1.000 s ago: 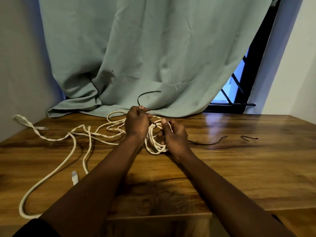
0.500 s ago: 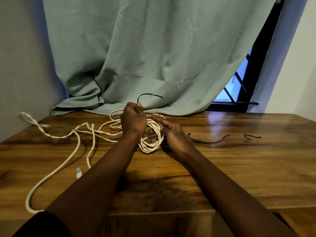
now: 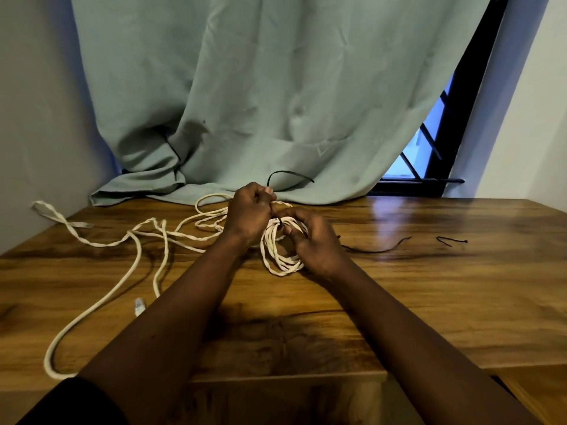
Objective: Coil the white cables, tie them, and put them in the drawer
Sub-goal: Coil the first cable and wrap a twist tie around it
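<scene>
A coiled bundle of white cable (image 3: 280,253) lies on the wooden table (image 3: 429,286) between my hands. My left hand (image 3: 250,214) pinches a black tie (image 3: 285,176) whose free end arcs up above my knuckles; the tie passes round the top of the coil. My right hand (image 3: 310,240) grips the coil at its upper right side, with the thumb inside the loop. More white cable (image 3: 132,240) trails loose across the left half of the table, and a white connector (image 3: 138,305) lies near my left forearm. No drawer shows.
Two more black ties lie to the right, a long one (image 3: 377,248) and a short one (image 3: 451,240). A grey-green curtain (image 3: 260,102) drapes onto the table's back edge. A dark window frame (image 3: 435,179) stands at the back right, a wall at left.
My right hand went from open beside the coil to gripping it. The left hand kept its pinch on the black tie and stayed near the coil's top.
</scene>
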